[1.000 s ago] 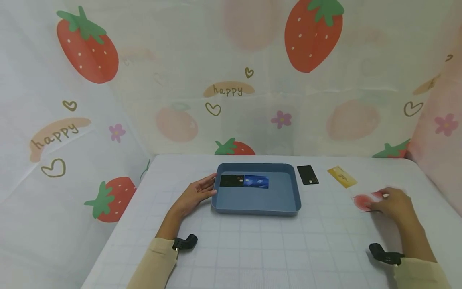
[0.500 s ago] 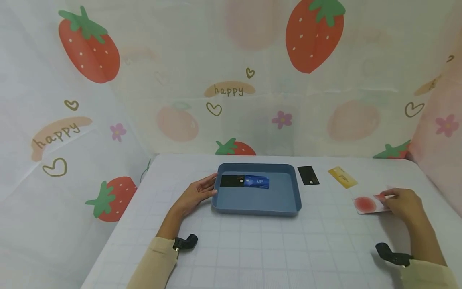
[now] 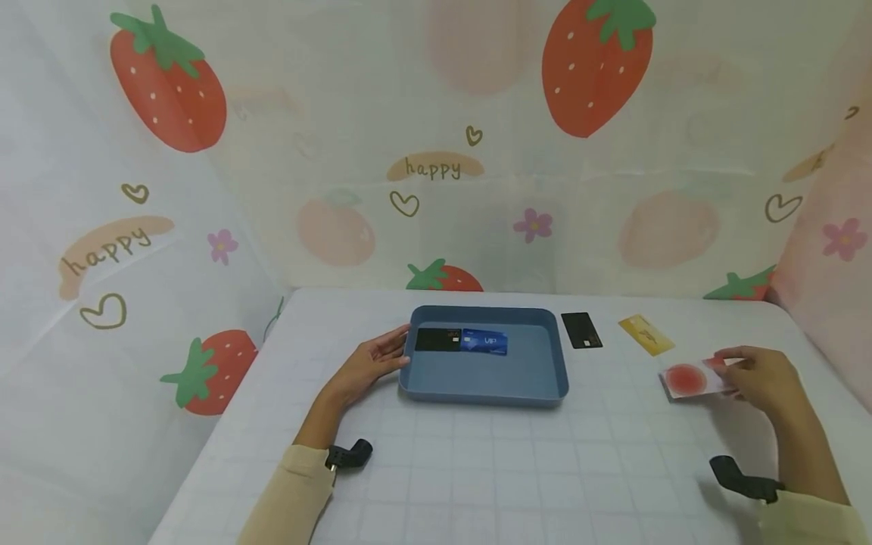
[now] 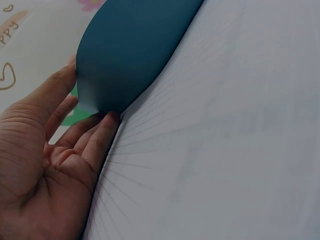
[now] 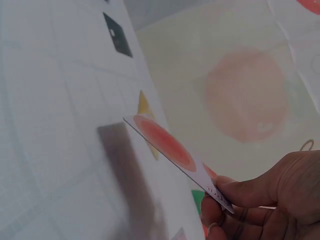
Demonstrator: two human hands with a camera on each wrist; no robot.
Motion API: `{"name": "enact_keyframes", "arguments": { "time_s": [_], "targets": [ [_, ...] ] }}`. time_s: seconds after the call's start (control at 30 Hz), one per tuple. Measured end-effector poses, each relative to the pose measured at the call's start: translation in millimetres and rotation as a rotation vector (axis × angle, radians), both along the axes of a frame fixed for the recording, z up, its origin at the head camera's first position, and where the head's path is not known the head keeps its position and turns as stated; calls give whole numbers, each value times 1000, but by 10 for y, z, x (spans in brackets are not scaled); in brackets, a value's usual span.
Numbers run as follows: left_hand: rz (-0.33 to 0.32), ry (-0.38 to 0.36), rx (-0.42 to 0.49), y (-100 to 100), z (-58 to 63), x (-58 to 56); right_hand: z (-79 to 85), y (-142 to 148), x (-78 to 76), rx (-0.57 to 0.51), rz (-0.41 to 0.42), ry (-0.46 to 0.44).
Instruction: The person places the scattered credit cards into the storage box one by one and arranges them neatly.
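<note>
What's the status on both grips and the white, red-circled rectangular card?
Right grip pinching white card, clear of white table. Left grip touching blue rectangular tray. Nothing visibly blocking the card.

A red-circled white card (image 3: 686,380) hangs tilted, right of the blue tray (image 3: 480,382).

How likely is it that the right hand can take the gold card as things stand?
Probably not cleanly: the right hand already pinches the white card with the red circle. Otherwise, the gold card lies uncovered nearby.
</note>
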State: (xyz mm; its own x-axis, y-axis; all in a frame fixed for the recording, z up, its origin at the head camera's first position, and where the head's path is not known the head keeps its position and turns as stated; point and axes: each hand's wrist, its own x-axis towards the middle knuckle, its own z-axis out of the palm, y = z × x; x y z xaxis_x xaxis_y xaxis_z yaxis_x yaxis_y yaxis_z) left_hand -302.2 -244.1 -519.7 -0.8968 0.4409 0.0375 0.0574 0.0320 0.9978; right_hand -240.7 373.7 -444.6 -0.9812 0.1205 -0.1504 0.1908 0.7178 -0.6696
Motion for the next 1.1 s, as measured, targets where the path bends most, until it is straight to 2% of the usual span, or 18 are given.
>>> {"name": "enact_keyframes", "arguments": {
  "time_s": [0.1,0.4,0.8,1.1],
  "targets": [
    [-10,5,-7,7,14,-27,58,-17,10,-6,1,22],
    [-18,1,15,-1,-3,-12,184,-158,35,-29,-7,38],
    [-19,-7,15,5,-14,-12,257,-350,30,-76,5,37],
    [-10,0,8,4,-3,-21,336,-628,63,-119,58,135]
  ]
}}
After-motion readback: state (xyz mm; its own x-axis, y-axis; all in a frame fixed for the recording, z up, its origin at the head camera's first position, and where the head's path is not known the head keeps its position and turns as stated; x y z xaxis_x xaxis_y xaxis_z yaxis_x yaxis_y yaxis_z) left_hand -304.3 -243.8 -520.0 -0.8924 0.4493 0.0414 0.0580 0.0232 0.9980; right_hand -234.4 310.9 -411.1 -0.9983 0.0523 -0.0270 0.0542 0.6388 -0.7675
